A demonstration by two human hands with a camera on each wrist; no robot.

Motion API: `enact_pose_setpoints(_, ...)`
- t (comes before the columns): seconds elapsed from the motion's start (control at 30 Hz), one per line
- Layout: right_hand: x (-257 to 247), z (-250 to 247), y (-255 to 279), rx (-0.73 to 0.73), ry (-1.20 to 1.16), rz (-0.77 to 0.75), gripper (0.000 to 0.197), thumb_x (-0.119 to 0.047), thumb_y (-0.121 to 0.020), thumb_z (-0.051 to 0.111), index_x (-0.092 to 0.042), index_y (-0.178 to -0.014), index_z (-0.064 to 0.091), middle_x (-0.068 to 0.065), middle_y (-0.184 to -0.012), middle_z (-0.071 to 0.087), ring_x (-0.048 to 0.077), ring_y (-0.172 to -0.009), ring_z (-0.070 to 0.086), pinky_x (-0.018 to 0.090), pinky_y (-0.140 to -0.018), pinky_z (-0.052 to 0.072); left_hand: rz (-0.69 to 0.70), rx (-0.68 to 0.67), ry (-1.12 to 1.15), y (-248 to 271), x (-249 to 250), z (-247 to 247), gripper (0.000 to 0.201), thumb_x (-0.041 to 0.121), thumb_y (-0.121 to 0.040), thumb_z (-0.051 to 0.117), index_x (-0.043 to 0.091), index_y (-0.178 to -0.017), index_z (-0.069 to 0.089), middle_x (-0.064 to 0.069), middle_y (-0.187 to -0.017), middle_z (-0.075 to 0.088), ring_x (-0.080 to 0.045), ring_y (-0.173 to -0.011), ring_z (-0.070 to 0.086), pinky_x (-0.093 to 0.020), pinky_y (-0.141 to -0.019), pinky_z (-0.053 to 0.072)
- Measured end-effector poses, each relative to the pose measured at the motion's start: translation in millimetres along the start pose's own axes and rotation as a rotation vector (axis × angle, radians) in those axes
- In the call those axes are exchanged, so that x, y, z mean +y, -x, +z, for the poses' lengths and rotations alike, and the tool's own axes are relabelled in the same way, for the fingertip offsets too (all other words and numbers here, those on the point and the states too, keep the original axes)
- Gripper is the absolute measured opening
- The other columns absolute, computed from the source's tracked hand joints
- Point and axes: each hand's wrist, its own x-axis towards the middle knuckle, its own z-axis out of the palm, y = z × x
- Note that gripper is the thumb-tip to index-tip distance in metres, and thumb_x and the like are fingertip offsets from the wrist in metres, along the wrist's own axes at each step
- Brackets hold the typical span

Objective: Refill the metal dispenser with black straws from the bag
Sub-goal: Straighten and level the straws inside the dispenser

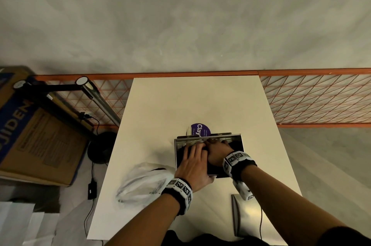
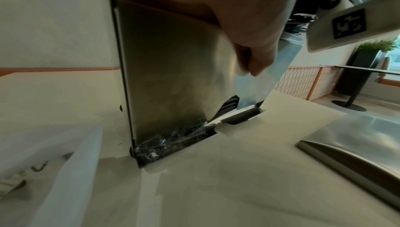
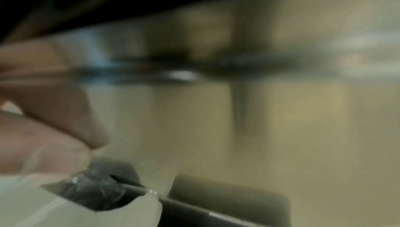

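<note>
The open-topped metal dispenser (image 1: 237,137) stands mid-table, and its shiny wall (image 2: 168,76) fills the left wrist view. Black straws (image 2: 227,108) show in its bottom slot, behind crinkled clear wrap. My left hand (image 1: 192,157) lies over the open top, fingers straight and spread on the dark contents, thumb (image 2: 257,66) down the near wall. My right hand (image 1: 218,151) reaches in beside it. Its fingers dip toward the far rim and are hidden. The clear plastic bag (image 1: 144,181) lies crumpled left of the dispenser. The right wrist view is blurred.
A metal lid (image 1: 247,217) lies on the white table (image 1: 190,101) near my right forearm. A purple round label (image 1: 200,129) sits just behind the dispenser. An orange mesh fence (image 1: 321,101) runs along the back. A cardboard box (image 1: 36,135) and lamp (image 1: 94,93) stand left.
</note>
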Motion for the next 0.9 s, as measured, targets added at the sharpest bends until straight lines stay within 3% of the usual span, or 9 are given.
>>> enact_pose_setpoints(0.13,1.1,5.6,10.3,0.063,0.077,-0.047,0.048,-0.039,-0.095,0.034,-0.022,-0.138,0.044,0.006,-0.14,0.052,0.03,-0.129,0.048,0.052,-0.106,0.031,-0.033,-0.047,0.02,-0.3,0.3,1.9,0.095,0.069,-0.066,0.064,0.011,-0.137,0.043,-0.01,-0.152,0.039,-0.028,-0.145,0.033,-0.053,-0.125,0.015)
enact_pose_setpoints(0.27,5.4,9.3,16.1,0.093,0.11,-0.088,0.05,-0.047,-0.094,0.032,-0.019,-0.135,0.045,0.009,-0.135,0.055,0.03,-0.122,0.053,0.048,-0.104,0.033,-0.08,-0.083,0.044,0.2,1.1,2.2,0.107,0.074,-0.063,0.062,0.011,-0.146,0.034,-0.007,-0.152,0.042,-0.027,-0.144,0.035,-0.05,-0.125,0.014)
enact_pose_setpoints(0.4,13.2,1.6,24.6,0.022,0.103,-0.13,0.072,-0.063,-0.089,0.02,-0.019,-0.142,0.038,0.01,-0.141,0.051,0.032,-0.125,0.05,0.047,-0.106,0.033,-0.102,-0.186,0.069,-8.1,-6.1,-1.9,0.113,0.077,-0.058,0.059,0.014,-0.148,0.031,-0.005,-0.152,0.042,-0.027,-0.143,0.035,-0.046,-0.124,0.017)
enact_pose_setpoints(0.5,21.5,-9.3,33.9,-0.127,0.034,-0.154,0.085,-0.075,-0.086,0.041,-0.023,-0.151,0.024,0.009,-0.147,0.044,0.033,-0.13,0.046,0.047,-0.107,0.035,-0.036,-0.337,0.045,-21.0,-16.3,-9.3,0.123,0.079,-0.059,0.061,0.013,-0.156,0.023,-0.008,-0.154,0.039,-0.03,-0.142,0.035,-0.046,-0.123,0.021)
enact_pose_setpoints(0.63,24.1,-13.6,43.3,-0.193,0.042,-0.138,0.12,-0.086,-0.061,0.06,-0.026,-0.153,0.012,0.003,-0.15,0.04,0.03,-0.132,0.046,0.045,-0.107,0.041,0.024,-0.501,0.008,-39.9,-19.7,-20.2,0.133,0.083,-0.06,0.071,0.013,-0.16,0.017,-0.013,-0.157,0.038,-0.033,-0.144,0.036,-0.047,-0.122,0.024)
enact_pose_setpoints(0.8,21.8,-16.4,35.7,-0.205,0.127,-0.087,0.117,-0.066,-0.057,0.076,-0.027,-0.151,0.017,0.005,-0.14,0.05,0.029,-0.121,0.056,0.04,-0.091,0.049,0.034,-0.648,0.045,-57.2,-25.7,-30.8,0.131,0.08,-0.057,0.077,0.018,-0.158,0.023,-0.01,-0.157,0.04,-0.034,-0.142,0.041,-0.048,-0.119,0.034)
enact_pose_setpoints(0.9,19.0,-19.5,30.4,-0.211,0.123,-0.076,0.112,-0.057,-0.059,0.081,-0.025,-0.148,0.022,0.007,-0.134,0.055,0.029,-0.115,0.06,0.039,-0.086,0.051,0.054,-0.646,0.084,-61.9,-32.6,-32.9,0.121,0.078,-0.054,0.077,0.024,-0.152,0.032,-0.005,-0.15,0.05,-0.03,-0.132,0.053,-0.045,-0.109,0.046)
